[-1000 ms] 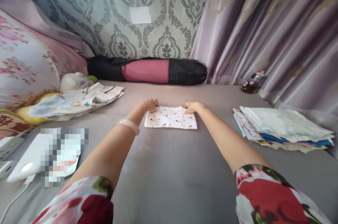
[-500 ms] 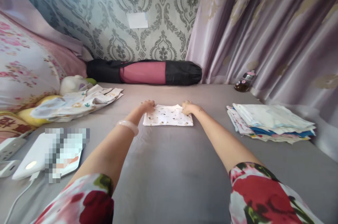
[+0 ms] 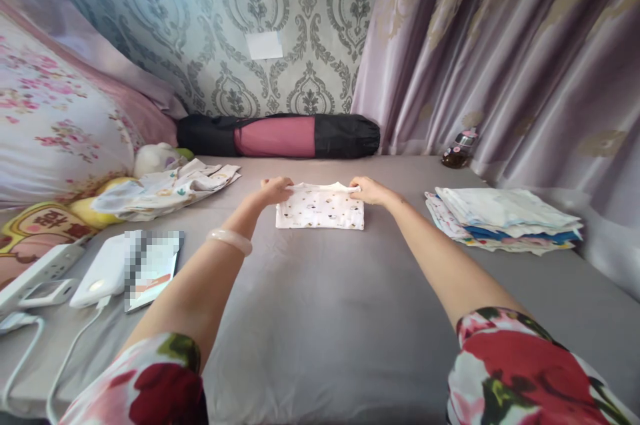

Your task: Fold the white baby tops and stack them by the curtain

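Observation:
A small white garment (image 3: pixel 320 207) with a scattered print, folded into a rectangle, lies on the grey bed sheet (image 3: pixel 320 318) in front of me. My left hand (image 3: pixel 277 190) grips its far left corner, fingers closed on the cloth. At the far right corner my right hand (image 3: pixel 370 191) pinches the fabric between thumb and fingers. The far edge between the hands looks slightly lifted. The lower edge rests on the sheet.
To the right sits a stack of folded clothes (image 3: pixel 510 211), with a bottle (image 3: pixel 459 149) behind it. A loose printed garment (image 3: pixel 165 191) lies left, near a power strip (image 3: pixel 45 268), a white power bank (image 3: pixel 103 271) and a phone (image 3: pixel 155 271). A rolled mat bag (image 3: pixel 275 136) lies along the wall.
Both hands have shifted to the garment's far corners and pinch them, raising its far edge a little. The hands are slightly farther apart. The view has tilted and shifted a little.

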`<move>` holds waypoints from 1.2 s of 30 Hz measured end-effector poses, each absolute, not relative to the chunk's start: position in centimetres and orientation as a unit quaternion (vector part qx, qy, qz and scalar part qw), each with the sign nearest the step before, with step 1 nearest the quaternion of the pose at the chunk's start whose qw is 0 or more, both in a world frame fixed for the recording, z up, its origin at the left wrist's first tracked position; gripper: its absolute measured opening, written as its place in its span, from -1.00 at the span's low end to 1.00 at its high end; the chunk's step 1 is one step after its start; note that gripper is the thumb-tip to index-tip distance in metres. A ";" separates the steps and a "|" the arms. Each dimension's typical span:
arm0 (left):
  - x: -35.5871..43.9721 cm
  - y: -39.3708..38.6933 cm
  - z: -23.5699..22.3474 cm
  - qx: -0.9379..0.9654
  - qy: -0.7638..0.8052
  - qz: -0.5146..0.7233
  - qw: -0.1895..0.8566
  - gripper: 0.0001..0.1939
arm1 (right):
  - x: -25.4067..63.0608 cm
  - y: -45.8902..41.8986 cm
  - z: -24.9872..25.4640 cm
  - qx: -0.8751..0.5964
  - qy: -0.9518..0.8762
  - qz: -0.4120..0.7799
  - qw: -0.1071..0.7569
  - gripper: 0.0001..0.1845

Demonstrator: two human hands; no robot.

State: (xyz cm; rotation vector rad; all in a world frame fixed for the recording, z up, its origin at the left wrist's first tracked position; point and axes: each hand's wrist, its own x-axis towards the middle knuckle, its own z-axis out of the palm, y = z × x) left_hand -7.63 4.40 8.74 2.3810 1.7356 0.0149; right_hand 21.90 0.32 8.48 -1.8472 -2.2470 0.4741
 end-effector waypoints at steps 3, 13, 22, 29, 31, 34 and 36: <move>-8.7 4.2 10.3 0.818 0.554 0.037 0.149 -0.62 | 23.1 0.3 9.3 -0.598 -0.767 0.191 0.129 -0.81; -8.6 2.5 11.9 0.814 0.533 0.230 0.037 -0.71 | 24.0 -1.0 10.0 -0.526 -0.793 0.014 0.306 -0.76; -9.6 -1.5 7.8 0.848 0.466 0.254 -0.017 -0.77 | 23.5 -5.5 7.3 -0.484 -0.839 -0.060 0.243 -0.73; -10.7 -4.9 5.5 0.871 0.439 0.220 0.008 -0.70 | 23.3 -9.0 5.8 -0.464 -0.858 -0.033 0.217 -0.68; -11.0 -5.5 4.8 0.880 0.430 0.200 0.017 -0.69 | 23.3 -9.9 5.4 -0.459 -0.866 -0.027 0.198 -0.68; -11.2 -6.2 4.0 0.891 0.418 0.175 0.024 -0.67 | 23.2 -10.8 4.6 -0.451 -0.877 -0.025 0.164 -0.69; -11.2 -6.6 3.8 0.896 0.414 0.157 0.028 -0.65 | 23.1 -11.2 4.0 -0.448 -0.882 -0.027 0.144 -0.69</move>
